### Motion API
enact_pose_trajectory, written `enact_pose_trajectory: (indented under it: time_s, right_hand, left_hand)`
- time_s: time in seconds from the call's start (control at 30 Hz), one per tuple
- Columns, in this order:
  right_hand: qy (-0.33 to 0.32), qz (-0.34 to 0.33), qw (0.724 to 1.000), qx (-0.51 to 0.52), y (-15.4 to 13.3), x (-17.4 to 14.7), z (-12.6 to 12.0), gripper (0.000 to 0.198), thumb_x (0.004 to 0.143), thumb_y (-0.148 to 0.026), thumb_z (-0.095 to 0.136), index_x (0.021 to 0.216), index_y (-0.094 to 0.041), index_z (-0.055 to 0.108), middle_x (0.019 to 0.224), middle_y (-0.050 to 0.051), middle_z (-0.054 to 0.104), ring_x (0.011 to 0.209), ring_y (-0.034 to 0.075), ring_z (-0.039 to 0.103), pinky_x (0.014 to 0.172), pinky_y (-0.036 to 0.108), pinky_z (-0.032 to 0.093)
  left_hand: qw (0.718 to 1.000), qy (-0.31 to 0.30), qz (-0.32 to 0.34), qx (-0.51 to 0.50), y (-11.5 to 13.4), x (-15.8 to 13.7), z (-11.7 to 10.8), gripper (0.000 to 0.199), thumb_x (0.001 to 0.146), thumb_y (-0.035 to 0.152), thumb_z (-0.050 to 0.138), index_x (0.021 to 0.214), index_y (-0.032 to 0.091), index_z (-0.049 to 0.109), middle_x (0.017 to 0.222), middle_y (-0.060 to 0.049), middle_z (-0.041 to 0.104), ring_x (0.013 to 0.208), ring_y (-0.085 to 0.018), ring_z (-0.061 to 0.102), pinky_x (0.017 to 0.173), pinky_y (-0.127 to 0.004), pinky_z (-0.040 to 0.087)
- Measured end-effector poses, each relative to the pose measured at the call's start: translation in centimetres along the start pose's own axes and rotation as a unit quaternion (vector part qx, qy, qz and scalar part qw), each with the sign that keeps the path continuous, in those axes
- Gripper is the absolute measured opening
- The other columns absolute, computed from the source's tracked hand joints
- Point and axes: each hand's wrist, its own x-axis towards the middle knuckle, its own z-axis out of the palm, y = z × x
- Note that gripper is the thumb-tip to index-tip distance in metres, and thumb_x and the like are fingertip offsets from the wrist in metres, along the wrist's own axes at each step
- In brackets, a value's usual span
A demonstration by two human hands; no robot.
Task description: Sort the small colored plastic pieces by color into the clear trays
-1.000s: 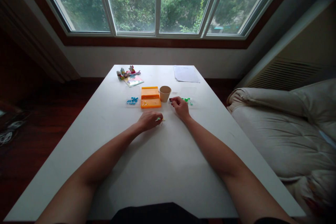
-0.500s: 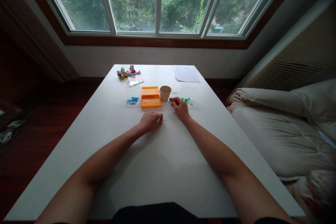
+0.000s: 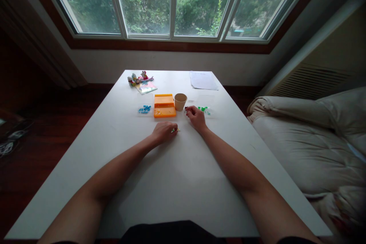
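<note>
My left hand point(image 3: 165, 132) rests low over the white table, its fingers closed round a small pale piece with a bit of green point(image 3: 175, 130), too small to name. Farther right, my right hand point(image 3: 196, 117) reaches to the left end of a clear tray, fingertips pinched; what they hold, if anything, is hidden. Small green pieces point(image 3: 203, 109) lie in that tray beside the hand, and a dark bit shows by the fingertips. An orange box point(image 3: 165, 112) with an upright rear part and small pale pieces in it stands left of the brown paper cup point(image 3: 180, 102).
Blue pieces point(image 3: 144, 109) lie in a clear tray left of the orange box. Small colourful figures point(image 3: 140, 78) and a shiny packet point(image 3: 147, 87) are at the back left of the table point(image 3: 183, 190). Paper sheets point(image 3: 203, 80) lie at the back right; a padded sofa point(image 3: 309, 145) stands alongside.
</note>
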Motion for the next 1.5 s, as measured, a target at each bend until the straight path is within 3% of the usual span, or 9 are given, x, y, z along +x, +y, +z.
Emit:
enact_pose_trajectory:
  time_s: [0.23,0.43,0.53,0.7,0.83,0.93,1.2,1.3,1.5]
  right_hand:
    - [-0.001,0.005,1.000,-0.005,-0.1,0.0,0.0,0.022,0.083,-0.030,0.052,0.095,-0.021,0.069,0.074,0.000,0.067,0.069,0.017,0.062,0.070,0.028,0.049]
    - [-0.001,-0.002,1.000,0.001,-0.2,0.0,0.0,0.023,0.084,-0.030,0.052,0.095,-0.020,0.069,0.074,0.001,0.068,0.068,0.017,0.062,0.069,0.027,0.048]
    - [-0.003,-0.005,1.000,0.005,-0.3,0.0,-0.1,0.023,0.084,-0.029,0.052,0.095,-0.020,0.069,0.074,0.001,0.068,0.067,0.016,0.061,0.068,0.027,0.047]
    - [-0.007,-0.009,1.000,-0.011,-0.5,-0.1,-0.2,0.023,0.084,-0.029,0.051,0.096,-0.019,0.069,0.074,0.002,0.068,0.065,0.016,0.058,0.066,0.027,0.046]
    - [-0.015,-0.040,0.998,-0.041,-1.0,-0.2,-0.2,0.022,0.084,-0.026,0.052,0.095,-0.019,0.069,0.073,0.001,0.066,0.063,0.015,0.054,0.064,0.026,0.043]
    - [-0.052,-0.070,0.994,-0.065,-1.6,-0.6,0.0,0.020,0.086,-0.026,0.053,0.094,-0.019,0.070,0.072,0.001,0.064,0.062,0.014,0.052,0.062,0.024,0.040]
    - [-0.259,-0.191,0.940,-0.116,-3.5,-1.9,1.2,0.012,0.088,-0.023,0.060,0.090,-0.021,0.072,0.081,0.002,0.065,0.073,0.014,0.055,0.069,0.023,0.040]
    - [-0.271,-0.204,0.929,-0.147,-3.9,-2.3,1.7,0.011,0.088,-0.022,0.063,0.094,-0.023,0.072,0.085,0.002,0.065,0.078,0.014,0.056,0.071,0.023,0.039]
    - [-0.247,-0.168,0.933,-0.201,-4.7,-3.0,2.7,0.012,0.087,-0.025,0.067,0.098,-0.023,0.071,0.084,0.001,0.063,0.076,0.014,0.054,0.069,0.024,0.037]
  left_hand:
    - [1.000,-0.004,-0.001,-0.009,0.1,0.0,0.2,0.020,0.089,0.031,0.053,0.092,0.024,0.071,0.090,-0.005,0.074,0.081,-0.020,0.066,0.065,-0.026,0.040]
    - [0.996,0.073,-0.028,-0.036,-0.9,0.3,0.2,0.024,0.094,0.036,0.050,0.095,0.024,0.071,0.084,-0.004,0.072,0.074,-0.018,0.064,0.064,-0.026,0.037]
    - [0.988,0.120,-0.079,-0.053,-2.8,0.8,-0.1,0.024,0.094,0.037,0.051,0.099,0.024,0.070,0.081,-0.003,0.071,0.070,-0.017,0.062,0.063,-0.026,0.036]
    - [0.953,0.211,-0.208,-0.059,-8.0,1.0,-1.1,0.026,0.094,0.040,0.050,0.101,0.024,0.069,0.078,-0.002,0.069,0.070,-0.017,0.061,0.063,-0.027,0.035]
    - [0.917,0.250,-0.305,-0.062,-11.7,0.7,-1.8,0.027,0.092,0.044,0.051,0.100,0.025,0.069,0.081,-0.002,0.069,0.072,-0.018,0.061,0.064,-0.027,0.036]
    - [0.899,0.257,-0.351,-0.058,-13.0,0.4,-1.9,0.026,0.091,0.044,0.052,0.100,0.026,0.068,0.083,-0.002,0.070,0.076,-0.019,0.062,0.066,-0.027,0.037]
    - [0.889,0.234,-0.388,-0.065,-13.2,0.1,-1.8,0.023,0.089,0.043,0.055,0.099,0.026,0.067,0.088,-0.004,0.071,0.084,-0.022,0.064,0.069,-0.028,0.040]
    - [0.891,0.227,-0.388,-0.064,-12.9,0.1,-2.0,0.024,0.089,0.042,0.054,0.101,0.026,0.067,0.089,-0.004,0.071,0.084,-0.021,0.064,0.069,-0.028,0.041]
    - [0.914,0.209,-0.342,-0.055,-11.4,0.4,-1.9,0.026,0.092,0.041,0.051,0.105,0.026,0.067,0.088,-0.003,0.071,0.083,-0.020,0.064,0.070,-0.027,0.041]
